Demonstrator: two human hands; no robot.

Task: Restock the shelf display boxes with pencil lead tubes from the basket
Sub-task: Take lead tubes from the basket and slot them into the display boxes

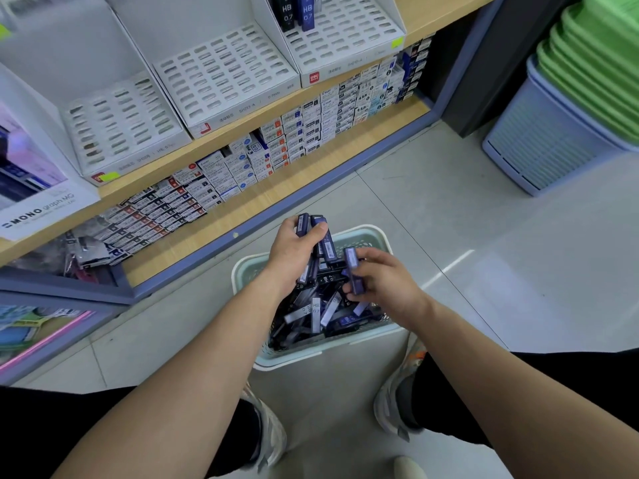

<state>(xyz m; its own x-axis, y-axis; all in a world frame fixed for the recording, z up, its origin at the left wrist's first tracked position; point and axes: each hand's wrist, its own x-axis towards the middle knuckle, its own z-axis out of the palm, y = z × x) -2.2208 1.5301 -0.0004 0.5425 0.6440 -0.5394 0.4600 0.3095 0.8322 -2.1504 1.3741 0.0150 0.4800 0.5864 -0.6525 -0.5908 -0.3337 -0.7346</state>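
Head view, looking down: a basket [363, 234] sits on the grey tiled floor [449, 219] between two shoes [394, 406], heaped with dark blue lead tubes [321, 312]. The left hand [295, 248] grips a bundle [320, 233] of several tubes above the basket's far left rim. The right hand [389, 286], just beside it over the basket, has its fingers curled round one or two more, held upright.

Ahead on the wooden shelf [439, 15] stand three white slotted display boxes [224, 74], side by side and tilted back. Only the right-hand one holds stock: two tubes marked HB 0.7 [297, 12] in its back row. To their left stands a MONO display [34, 198]. The lower shelf carries rows of small refill packs [311, 126], stacked flat. Nothing lies between the hands and the boxes. At far right a blue bin [539, 143] carries a stack of green trays [594, 63].
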